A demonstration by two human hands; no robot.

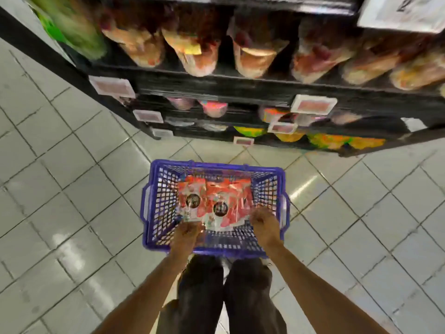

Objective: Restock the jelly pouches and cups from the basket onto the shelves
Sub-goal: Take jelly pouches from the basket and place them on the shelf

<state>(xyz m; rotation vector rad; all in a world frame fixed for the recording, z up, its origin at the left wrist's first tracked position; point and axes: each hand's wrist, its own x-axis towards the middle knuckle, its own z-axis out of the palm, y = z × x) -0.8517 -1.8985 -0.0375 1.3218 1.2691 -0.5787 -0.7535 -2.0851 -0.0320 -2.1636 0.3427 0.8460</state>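
Fingers [192, 226] of your left hand [185, 233] curl closed on the near edge of a red-and-white jelly pouch [192, 201]; those of your right hand [263, 225] curl down at the near right corner of the neighbouring pouches [226, 203], though whether they grip is unclear. All pouches lie flat inside the purple basket [154, 203], which rests on the tiled floor [60, 177] directly before your dark trousers [226, 297]. Beyond the basket stand black shelves [216, 85]: blurred bagged goods [197, 49] above, coloured jelly cups [214, 108] and price tags [313, 104] on the lower tiers.
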